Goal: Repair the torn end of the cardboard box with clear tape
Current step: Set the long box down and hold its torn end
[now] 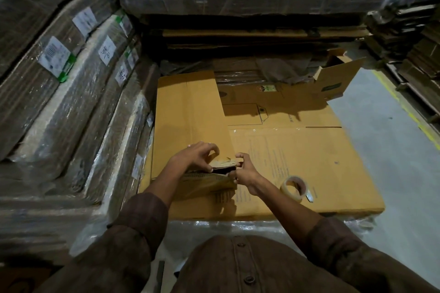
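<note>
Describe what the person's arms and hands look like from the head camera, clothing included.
Both arms wear dark brown long sleeves, pushed up in folds so the forearms are bare. The same brown cloth covers the chest, with a row of buttons down the front. The left hand and the right hand are bare: no gloves show, and no watch or rings can be seen.

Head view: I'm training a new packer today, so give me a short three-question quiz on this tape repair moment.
1. True or false: the tape roll lies on the flattened cardboard box, in neither hand.
2. Which hand is nearer the roll? A) left hand B) right hand
3. What do both hands hold?

Key: 1 true. 2 B. 3 The torn end of the box.
</note>
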`<action>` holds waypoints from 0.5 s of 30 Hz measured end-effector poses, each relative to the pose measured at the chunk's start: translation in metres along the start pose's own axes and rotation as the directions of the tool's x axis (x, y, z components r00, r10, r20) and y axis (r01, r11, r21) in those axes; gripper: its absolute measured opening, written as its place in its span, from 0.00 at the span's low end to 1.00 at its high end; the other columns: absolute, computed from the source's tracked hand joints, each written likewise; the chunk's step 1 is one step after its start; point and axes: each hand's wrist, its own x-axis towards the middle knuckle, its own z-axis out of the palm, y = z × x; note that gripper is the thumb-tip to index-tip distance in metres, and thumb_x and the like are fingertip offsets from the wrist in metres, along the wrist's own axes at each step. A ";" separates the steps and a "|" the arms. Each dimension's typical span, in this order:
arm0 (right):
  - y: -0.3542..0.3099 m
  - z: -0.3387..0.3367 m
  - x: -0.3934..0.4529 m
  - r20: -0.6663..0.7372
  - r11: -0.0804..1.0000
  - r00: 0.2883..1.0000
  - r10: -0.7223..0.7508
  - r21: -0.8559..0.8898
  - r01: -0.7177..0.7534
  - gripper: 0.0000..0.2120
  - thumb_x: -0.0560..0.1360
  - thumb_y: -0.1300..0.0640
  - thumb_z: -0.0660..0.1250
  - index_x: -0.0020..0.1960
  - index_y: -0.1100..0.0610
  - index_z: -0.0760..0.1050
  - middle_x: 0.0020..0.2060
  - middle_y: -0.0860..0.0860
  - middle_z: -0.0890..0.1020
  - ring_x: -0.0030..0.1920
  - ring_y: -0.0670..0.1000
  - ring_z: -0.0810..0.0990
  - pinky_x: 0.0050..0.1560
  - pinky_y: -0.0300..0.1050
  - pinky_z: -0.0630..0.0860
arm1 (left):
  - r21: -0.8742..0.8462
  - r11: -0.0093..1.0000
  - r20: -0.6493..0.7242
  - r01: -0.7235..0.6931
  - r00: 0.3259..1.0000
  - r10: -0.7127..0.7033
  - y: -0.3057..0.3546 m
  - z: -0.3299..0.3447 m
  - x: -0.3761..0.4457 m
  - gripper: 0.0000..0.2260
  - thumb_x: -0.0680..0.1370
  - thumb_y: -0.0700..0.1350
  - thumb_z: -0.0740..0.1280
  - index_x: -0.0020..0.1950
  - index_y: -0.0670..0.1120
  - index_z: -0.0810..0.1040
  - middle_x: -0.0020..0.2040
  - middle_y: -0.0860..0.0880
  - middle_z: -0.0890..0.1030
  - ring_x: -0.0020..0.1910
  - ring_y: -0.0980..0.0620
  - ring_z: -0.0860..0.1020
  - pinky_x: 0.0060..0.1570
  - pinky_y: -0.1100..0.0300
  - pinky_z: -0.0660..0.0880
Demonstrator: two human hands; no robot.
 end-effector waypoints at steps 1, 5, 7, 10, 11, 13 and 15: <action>0.000 -0.002 0.001 0.005 1.000 1.000 0.007 -0.014 -0.007 0.35 0.71 0.75 0.68 0.69 0.50 0.59 0.55 0.54 0.75 0.53 0.55 0.76 0.45 0.49 0.76 | 0.000 1.000 -0.005 0.012 1.000 -0.012 0.002 0.002 0.002 0.25 0.73 0.51 0.76 0.67 0.58 0.70 0.55 0.53 0.70 0.57 0.51 0.69 0.65 0.45 0.67; 0.008 -0.009 0.005 0.021 1.000 1.000 0.013 -0.018 -0.013 0.36 0.70 0.77 0.70 0.67 0.52 0.60 0.55 0.54 0.74 0.56 0.56 0.76 0.45 0.47 0.78 | 0.022 0.999 -0.014 0.025 1.000 -0.025 0.008 0.010 0.006 0.26 0.71 0.50 0.77 0.66 0.57 0.71 0.55 0.52 0.71 0.57 0.49 0.71 0.61 0.46 0.69; 0.011 -0.013 0.008 0.037 1.000 0.999 0.007 -0.023 -0.006 0.35 0.70 0.77 0.70 0.67 0.52 0.61 0.55 0.55 0.75 0.55 0.56 0.77 0.42 0.46 0.77 | 0.027 0.999 -0.018 0.040 0.999 -0.039 0.010 0.012 0.007 0.26 0.70 0.50 0.78 0.65 0.57 0.71 0.55 0.52 0.71 0.57 0.49 0.71 0.59 0.47 0.70; 0.012 -0.018 0.011 0.065 0.998 0.997 0.032 -0.054 -0.028 0.30 0.72 0.76 0.69 0.66 0.54 0.63 0.52 0.55 0.75 0.54 0.54 0.77 0.48 0.48 0.80 | 0.028 0.997 -0.021 0.072 0.997 -0.072 0.012 0.016 0.010 0.29 0.68 0.49 0.80 0.65 0.56 0.72 0.57 0.51 0.72 0.56 0.49 0.72 0.54 0.52 0.74; 0.012 -0.021 0.012 0.074 0.997 0.996 0.044 -0.070 -0.039 0.28 0.73 0.76 0.69 0.65 0.54 0.64 0.51 0.55 0.75 0.53 0.53 0.77 0.53 0.51 0.81 | 0.021 0.997 -0.023 0.077 0.997 -0.077 0.012 0.018 0.012 0.29 0.67 0.48 0.81 0.65 0.55 0.73 0.58 0.50 0.73 0.56 0.49 0.73 0.51 0.54 0.75; 0.009 -0.031 0.013 0.095 0.995 0.992 0.080 -0.069 -0.074 0.22 0.75 0.75 0.66 0.62 0.55 0.69 0.53 0.58 0.77 0.52 0.53 0.79 0.54 0.52 0.82 | -0.007 0.996 -0.038 0.083 0.996 -0.084 0.014 0.020 0.015 0.27 0.68 0.46 0.81 0.64 0.52 0.76 0.60 0.49 0.76 0.56 0.49 0.76 0.49 0.57 0.76; 0.000 -0.044 0.012 0.115 0.993 0.987 0.116 -0.011 -0.115 0.16 0.79 0.75 0.59 0.57 0.57 0.73 0.51 0.59 0.78 0.47 0.53 0.80 0.44 0.45 0.82 | -0.014 0.994 -0.061 0.105 0.992 -0.106 0.015 0.018 0.020 0.22 0.70 0.46 0.80 0.61 0.51 0.78 0.60 0.48 0.78 0.57 0.49 0.77 0.52 0.56 0.78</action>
